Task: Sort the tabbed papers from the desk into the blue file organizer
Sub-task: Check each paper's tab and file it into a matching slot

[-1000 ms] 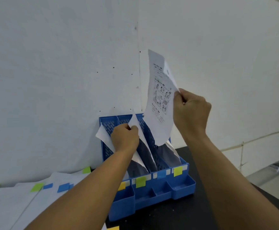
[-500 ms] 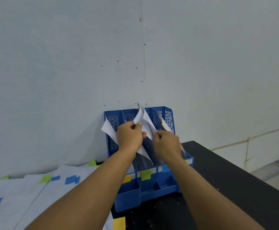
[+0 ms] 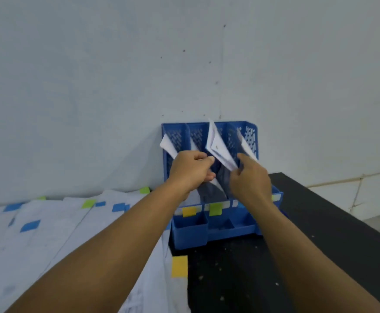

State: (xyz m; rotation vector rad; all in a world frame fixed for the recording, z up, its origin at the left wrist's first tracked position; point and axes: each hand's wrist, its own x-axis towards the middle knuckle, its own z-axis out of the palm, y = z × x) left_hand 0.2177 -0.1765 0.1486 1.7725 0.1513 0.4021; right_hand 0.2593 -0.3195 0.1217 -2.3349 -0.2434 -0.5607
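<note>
The blue file organizer (image 3: 250, 132) stands against the wall at the desk's back, with white papers in its upright slots. My left hand (image 3: 191, 171) grips the filed papers (image 3: 168, 145) in the left slots and holds them aside. My right hand (image 3: 250, 182) pinches the lower edge of a white sheet (image 3: 218, 147) that stands tilted in the middle slot. The right hand is blurred. Yellow (image 3: 189, 211) and green (image 3: 215, 208) labels mark the organizer's front. Loose tabbed papers (image 3: 49, 233) with blue and green tabs cover the desk at left.
A yellow tab (image 3: 179, 266) sticks out from a paper just in front of the organizer. The black desk top (image 3: 320, 222) runs to the right, speckled with white crumbs, and its right edge drops to the floor. White walls meet in a corner behind the organizer.
My right hand has brought the printed sheet down from high above the organizer into the middle slot. My left hand has stayed on the filed papers. The view has tilted downward.
</note>
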